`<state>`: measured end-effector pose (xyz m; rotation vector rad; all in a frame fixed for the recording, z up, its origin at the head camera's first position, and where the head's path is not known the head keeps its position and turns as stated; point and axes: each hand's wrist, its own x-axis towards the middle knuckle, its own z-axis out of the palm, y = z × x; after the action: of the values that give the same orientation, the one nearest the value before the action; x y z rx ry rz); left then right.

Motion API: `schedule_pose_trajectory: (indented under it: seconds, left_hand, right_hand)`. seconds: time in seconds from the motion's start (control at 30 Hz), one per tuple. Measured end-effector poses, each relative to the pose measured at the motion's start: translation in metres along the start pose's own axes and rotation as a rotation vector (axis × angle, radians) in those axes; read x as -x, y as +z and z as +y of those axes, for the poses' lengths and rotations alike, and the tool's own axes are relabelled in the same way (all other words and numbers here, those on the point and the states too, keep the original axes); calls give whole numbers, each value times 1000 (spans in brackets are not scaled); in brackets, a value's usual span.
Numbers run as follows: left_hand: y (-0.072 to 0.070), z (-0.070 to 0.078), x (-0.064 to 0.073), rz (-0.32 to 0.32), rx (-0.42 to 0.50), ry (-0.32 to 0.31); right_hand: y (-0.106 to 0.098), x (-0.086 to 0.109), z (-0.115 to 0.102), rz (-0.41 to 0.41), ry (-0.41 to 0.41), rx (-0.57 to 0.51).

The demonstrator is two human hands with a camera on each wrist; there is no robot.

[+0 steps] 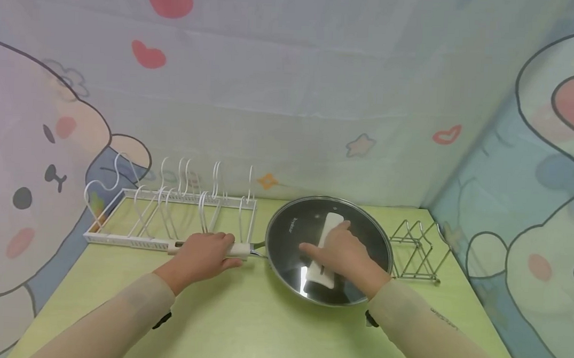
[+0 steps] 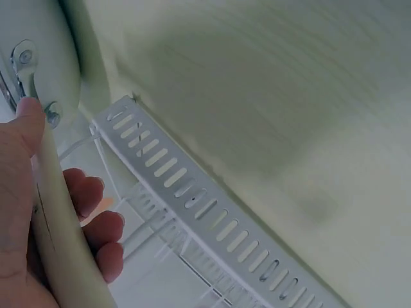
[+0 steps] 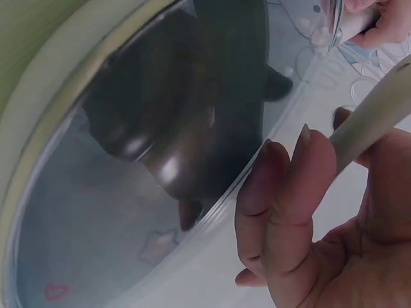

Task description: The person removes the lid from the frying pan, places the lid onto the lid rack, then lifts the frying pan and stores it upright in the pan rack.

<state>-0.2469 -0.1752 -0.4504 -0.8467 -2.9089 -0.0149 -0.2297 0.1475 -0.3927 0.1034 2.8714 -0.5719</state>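
A pan with a pale outer wall (image 2: 45, 70) and a long cream handle (image 1: 238, 250) is at the middle of the table. My left hand (image 1: 199, 258) grips that handle, its fingers curled round it in the left wrist view. A round glass lid (image 1: 283, 253) with a metal rim covers the pan. Across its top runs a white bar-shaped lid handle (image 1: 332, 222), which my right hand (image 1: 348, 256) holds. In the right wrist view the curled fingers (image 3: 302, 186) are around the lid handle. The dark inside of the pan shows through the glass.
A white wire rack (image 1: 154, 241) with upright hooped dividers stands behind the left hand, near the pan handle. Just right of the pan is a small metal wire rack (image 1: 419, 274). A cartoon-print curtain (image 1: 290, 93) hangs behind and beside the light green table (image 1: 242, 326).
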Motion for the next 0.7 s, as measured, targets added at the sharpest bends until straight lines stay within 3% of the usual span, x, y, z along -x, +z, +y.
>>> schedule_pose_trajectory:
  seconds: [0.23,0.5,0.7]
  left_hand:
    - [6,1,-9,-68,-37,-36]
    - [10,3,-12,-63,-55,-24]
    - [13,3,-11,-25,-80,-6]
  right_hand:
    - [3,-4,-3,10,16,-14]
    - [4,-5,4,-4,38,-78]
    - [2,-6,10,-33,26,-93]
